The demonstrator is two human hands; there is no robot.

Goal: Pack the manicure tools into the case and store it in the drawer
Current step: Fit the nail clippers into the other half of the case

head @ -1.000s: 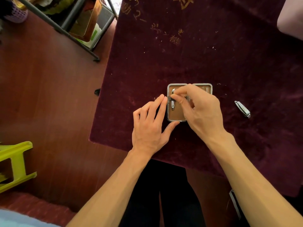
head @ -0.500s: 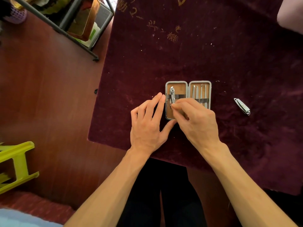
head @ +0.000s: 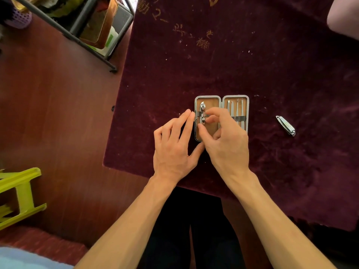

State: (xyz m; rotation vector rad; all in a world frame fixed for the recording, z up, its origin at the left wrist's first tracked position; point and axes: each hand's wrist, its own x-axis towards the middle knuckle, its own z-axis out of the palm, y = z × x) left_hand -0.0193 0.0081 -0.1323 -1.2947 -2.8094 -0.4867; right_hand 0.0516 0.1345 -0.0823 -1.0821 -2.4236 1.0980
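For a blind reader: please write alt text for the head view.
Two bare hands work at an open tan-lined metal case on a maroon velvet cloth; right hand adjusts a strapped-in silver clipper, left hand steadies.

- The open manicure case (head: 221,99) is lying on the tablecloth (head: 252,65).
- A nail clipper (head: 202,113) is sitting in its left half; slim tools (head: 237,109) in its right.
- Another nail clipper (head: 285,125) is lying right of the case, apart.
- The left hand (head: 172,146) is resting against the case's left edge; the right hand (head: 225,140) is lying over its near part.

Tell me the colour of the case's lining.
Tan-brown lining inside the case, framed by a silver rim; the head view shows it.
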